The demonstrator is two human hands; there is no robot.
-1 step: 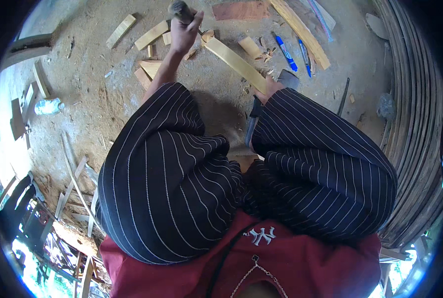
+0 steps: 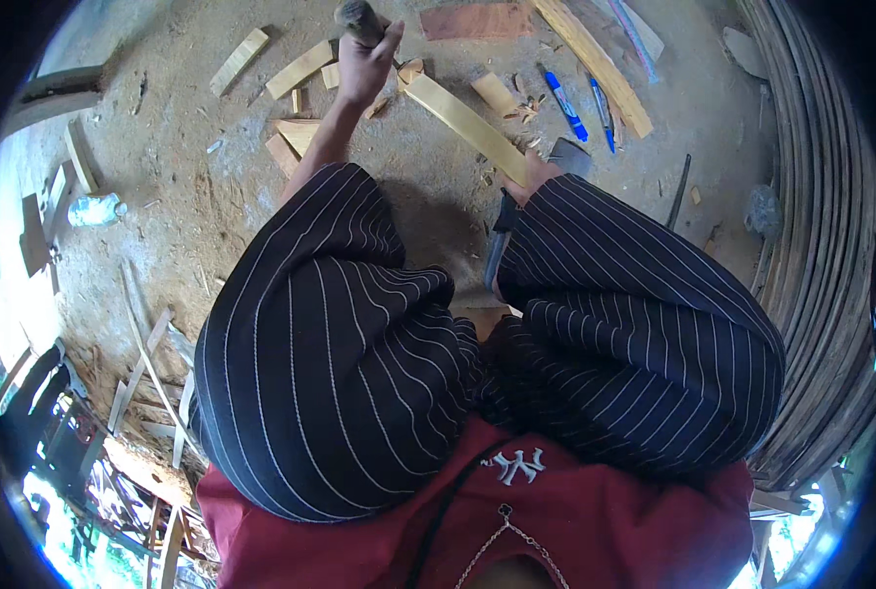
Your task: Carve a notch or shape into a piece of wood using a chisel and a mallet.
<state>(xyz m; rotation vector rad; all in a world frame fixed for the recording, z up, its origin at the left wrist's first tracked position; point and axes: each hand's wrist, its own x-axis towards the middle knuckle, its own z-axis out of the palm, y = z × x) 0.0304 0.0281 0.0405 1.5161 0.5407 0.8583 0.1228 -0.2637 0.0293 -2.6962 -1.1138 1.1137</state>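
Observation:
My left hand [image 2: 364,67] is closed around a thick, grey-brown rod with a rounded end [image 2: 358,18], at the top of the view; its far end is hidden. My right hand [image 2: 530,179] shows only partly beyond my right knee. Its fingers are against the near end of a long pale wooden strip [image 2: 467,126], which slants up and left toward a small brown wood piece [image 2: 411,69]. Just below that hand is a dark, curved object [image 2: 502,231], whose kind I cannot make out. A dark flat blade-like piece [image 2: 569,155] lies to its right.
Wood offcuts [image 2: 300,69] and shavings lie around the left hand. Two blue markers [image 2: 565,105] rest near a long plank [image 2: 600,69]. A clear plastic bottle [image 2: 97,210] lies far left. Stacked long boards [image 2: 816,245] line the right side. My striped knees fill the middle.

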